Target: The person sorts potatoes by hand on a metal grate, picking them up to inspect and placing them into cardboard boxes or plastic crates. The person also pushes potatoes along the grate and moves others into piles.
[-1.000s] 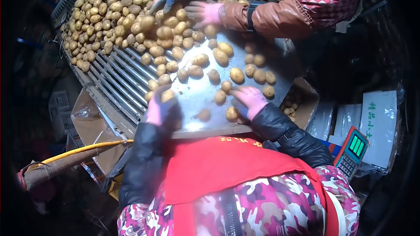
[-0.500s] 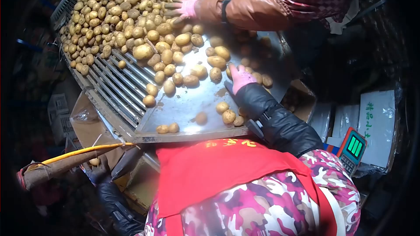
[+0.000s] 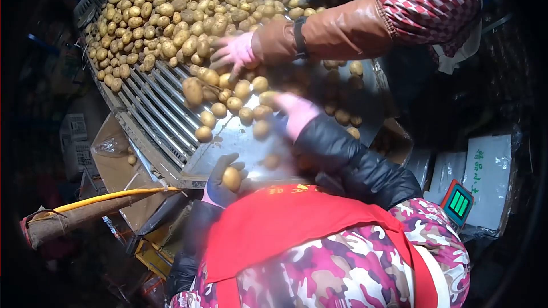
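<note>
At the near edge of the metal sorting table (image 3: pixel 214 157), my left hand (image 3: pixel 224 181) in a grey and pink glove is closed around a potato (image 3: pixel 231 178). My right hand (image 3: pixel 292 115), in a pink-palmed glove with a black sleeve, is over the middle of the table and blurred by motion. Its fingertips are at a potato (image 3: pixel 267 98); whether it grips anything is unclear. Several loose potatoes lie between my hands and the slatted part of the table (image 3: pixel 165 111).
A co-worker's gloved hands (image 3: pixel 237 52) reach over the potato pile (image 3: pixel 171 14) from the upper right. A yellow cable runs along a pole (image 3: pixel 85 217) at left. Cardboard boxes (image 3: pixel 117 165), a white box (image 3: pixel 485 177) and a green-lit display (image 3: pixel 458 203) stand around the table.
My left hand has risen from below the table to its near edge, now with a potato. My right hand has moved left. The co-worker's hands have shifted, and potatoes near the slats have moved.
</note>
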### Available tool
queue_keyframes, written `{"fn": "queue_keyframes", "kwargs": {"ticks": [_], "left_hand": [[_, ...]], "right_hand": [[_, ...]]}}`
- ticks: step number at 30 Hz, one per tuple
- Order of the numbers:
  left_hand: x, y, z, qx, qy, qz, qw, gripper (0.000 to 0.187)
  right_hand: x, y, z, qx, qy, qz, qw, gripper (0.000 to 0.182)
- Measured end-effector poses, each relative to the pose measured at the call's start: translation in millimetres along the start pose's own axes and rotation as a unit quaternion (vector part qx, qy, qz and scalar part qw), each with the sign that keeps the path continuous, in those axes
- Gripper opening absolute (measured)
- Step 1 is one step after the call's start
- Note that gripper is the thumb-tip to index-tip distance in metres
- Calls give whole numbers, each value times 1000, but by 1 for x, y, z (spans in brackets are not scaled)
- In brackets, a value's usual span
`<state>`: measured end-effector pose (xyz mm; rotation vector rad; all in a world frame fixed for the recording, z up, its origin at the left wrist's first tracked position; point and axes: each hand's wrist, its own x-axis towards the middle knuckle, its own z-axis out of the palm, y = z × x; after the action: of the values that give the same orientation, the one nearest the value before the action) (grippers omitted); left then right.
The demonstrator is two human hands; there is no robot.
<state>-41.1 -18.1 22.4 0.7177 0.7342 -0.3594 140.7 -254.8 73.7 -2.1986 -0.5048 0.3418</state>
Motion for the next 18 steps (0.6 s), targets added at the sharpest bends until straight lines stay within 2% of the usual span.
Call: {"fn": "queue_keyframes", "kwargs": {"ticks": [1, 2, 5, 7, 10, 12, 13, 15, 16, 17, 18], "left_hand": [[11, -3, -7, -54, 55, -30, 997, 45], [9, -2, -9, -68, 48, -31, 996, 42], [-5, 1, -6, -106, 60, -37, 992, 38], [-11, 7, 7, -124, 100, -43, 986, 38], [2, -1, -28, -128, -23, -48, 990, 39], [13, -3, -39, -117, -60, -56, 990, 38], [16, -5, -43, -111, -77, -62, 989, 38], [17, -2, -42, -111, -92, -69, 987, 40], [15, -1, -37, -110, -98, -75, 986, 41], [10, -3, -31, -46, -79, -35, 995, 42], [-11, 8, 4, 18, -59, 6, 998, 43]], "right_hand": [[16, 14, -6, -53, 73, 6, 996, 48], [24, 13, -22, -142, 55, 34, 988, 48], [59, 87, -9, -289, -35, 94, 952, 55], [48, 44, -21, -294, -85, 67, 950, 56], [31, 26, -18, -263, -110, 84, 955, 58], [36, 47, -1, -194, -63, 151, 967, 62], [34, 48, 0, -125, -82, 202, 968, 61], [20, 55, 7, 155, -100, 192, 964, 59], [15, 56, 6, 204, -124, 158, 958, 61], [11, 56, 5, 255, -151, 126, 947, 63], [6, 50, 2, 306, -179, 97, 930, 66]]}}
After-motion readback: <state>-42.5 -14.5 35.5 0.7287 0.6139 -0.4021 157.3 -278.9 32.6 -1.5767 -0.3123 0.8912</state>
